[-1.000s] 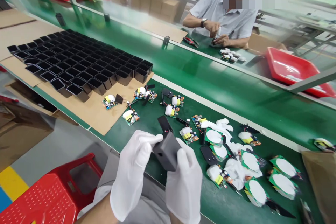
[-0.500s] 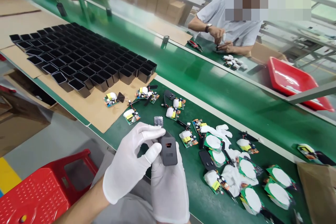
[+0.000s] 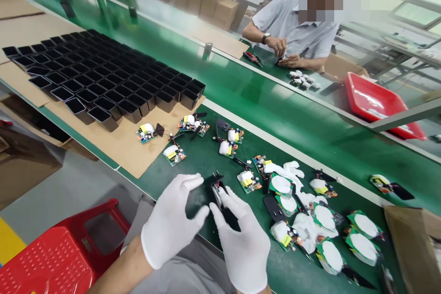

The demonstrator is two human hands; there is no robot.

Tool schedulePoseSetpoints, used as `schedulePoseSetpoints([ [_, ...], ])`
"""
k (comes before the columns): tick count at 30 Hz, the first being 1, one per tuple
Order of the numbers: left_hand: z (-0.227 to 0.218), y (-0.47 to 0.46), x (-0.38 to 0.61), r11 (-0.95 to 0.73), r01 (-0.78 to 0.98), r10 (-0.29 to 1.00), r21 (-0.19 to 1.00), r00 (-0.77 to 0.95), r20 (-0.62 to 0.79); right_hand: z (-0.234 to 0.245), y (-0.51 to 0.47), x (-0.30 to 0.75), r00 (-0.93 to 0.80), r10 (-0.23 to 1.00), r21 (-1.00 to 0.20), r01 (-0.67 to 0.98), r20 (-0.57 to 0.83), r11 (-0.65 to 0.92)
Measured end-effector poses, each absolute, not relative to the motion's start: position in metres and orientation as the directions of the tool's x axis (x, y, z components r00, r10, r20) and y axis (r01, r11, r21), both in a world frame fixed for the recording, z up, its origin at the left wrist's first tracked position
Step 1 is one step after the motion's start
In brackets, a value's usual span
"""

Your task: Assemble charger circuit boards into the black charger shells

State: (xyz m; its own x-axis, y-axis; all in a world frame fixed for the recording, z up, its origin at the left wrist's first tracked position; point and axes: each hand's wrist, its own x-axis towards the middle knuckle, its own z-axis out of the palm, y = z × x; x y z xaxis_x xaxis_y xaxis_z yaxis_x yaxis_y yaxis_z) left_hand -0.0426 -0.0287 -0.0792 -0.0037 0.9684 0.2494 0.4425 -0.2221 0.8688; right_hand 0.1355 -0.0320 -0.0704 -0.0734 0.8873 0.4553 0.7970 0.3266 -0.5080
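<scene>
A black power adapter case [image 3: 214, 193] is between my two white-gloved hands above the green bench. Its pronged end cap stands tilted, and wires and parts show in the opening. My right hand [image 3: 241, 234] grips the case from the right with thumb and fingers. On the other side, my left hand [image 3: 177, 218] is open beside it, fingers and thumb apart with nothing between them. Just beyond my hands lie circuit boards with white and yellow parts, such as one board [image 3: 174, 154] and another board [image 3: 248, 181], with black caps wired to them.
Rows of open black cases [image 3: 103, 78] stand on cardboard [image 3: 134, 156] at left. Boards with white round pads [image 3: 324, 218] and crumpled white gloves [image 3: 305, 229] lie at right. A cardboard box [image 3: 403, 239] sits at far right, a red stool [image 3: 51, 257] below left. A co-worker sits across.
The case has turned from showing its closed, slotted end to showing its pronged cap and wires. My left hand has drawn away from it, and my right hand has moved to its right side.
</scene>
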Motion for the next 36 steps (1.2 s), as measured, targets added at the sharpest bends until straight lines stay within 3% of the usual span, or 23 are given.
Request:
schedulePoseSetpoints([
  [4, -0.076, -0.026, -0.028, -0.239, 0.506, 0.971, 0.829, 0.105, 0.215, -0.045, -0.015, 0.153, -0.054, 0.967, -0.705, 0.674, 0.251, 0.221],
  [7, -0.074, -0.017, -0.025, -0.199, 0.518, 0.979, 0.832, 0.135, 0.15, -0.028, 0.01, 0.172, -0.244, 0.968, -0.843, 0.508, 0.055, 0.176],
  [13, -0.066, 0.003, -0.037, -0.149, 0.447, 0.958, 0.882, 0.287, 0.017, -0.01, 0.06, 0.18, -0.602, 0.797, -0.7, 0.552, 0.042, 0.454],
  [16, -0.06, 0.006, -0.043, -0.113, 0.415, 0.943, 0.903, 0.331, -0.034, -0.004, 0.071, 0.181, -0.688, 0.718, -0.762, 0.52, -0.106, 0.385],
  [19, -0.06, 0.003, -0.042, -0.097, 0.429, 0.948, 0.898, 0.315, -0.048, -0.004, 0.065, 0.183, -0.607, 0.778, -0.795, 0.548, -0.164, 0.26],
  [21, -0.066, -0.001, -0.036, -0.127, 0.468, 0.967, 0.875, 0.256, 0.004, -0.009, 0.05, 0.182, -0.47, 0.879, -0.802, 0.554, -0.08, 0.223],
  [23, -0.074, -0.006, -0.028, -0.201, 0.514, 0.976, 0.834, 0.177, 0.127, -0.018, 0.028, 0.176, -0.32, 0.942, -0.787, 0.552, 0.105, 0.276],
  [26, -0.083, -0.012, -0.014, -0.307, 0.601, 0.94, 0.738, 0.07, 0.335, -0.033, -0.005, 0.159, -0.175, 0.913, -0.671, 0.63, 0.369, 0.391],
  [28, -0.086, -0.015, -0.006, -0.308, 0.663, 0.909, 0.682, -0.006, 0.417, -0.041, -0.024, 0.146, -0.11, 0.896, -0.571, 0.736, 0.43, 0.364],
  [32, -0.088, -0.02, 0.003, -0.248, 0.718, 0.893, 0.65, -0.091, 0.441, -0.052, -0.041, 0.129, -0.05, 0.863, -0.398, 0.873, 0.503, 0.283],
  [36, -0.087, -0.021, 0.003, -0.254, 0.741, 0.894, 0.622, -0.066, 0.444, -0.057, -0.041, 0.119, 0.018, 0.828, -0.398, 0.883, 0.56, 0.25],
])
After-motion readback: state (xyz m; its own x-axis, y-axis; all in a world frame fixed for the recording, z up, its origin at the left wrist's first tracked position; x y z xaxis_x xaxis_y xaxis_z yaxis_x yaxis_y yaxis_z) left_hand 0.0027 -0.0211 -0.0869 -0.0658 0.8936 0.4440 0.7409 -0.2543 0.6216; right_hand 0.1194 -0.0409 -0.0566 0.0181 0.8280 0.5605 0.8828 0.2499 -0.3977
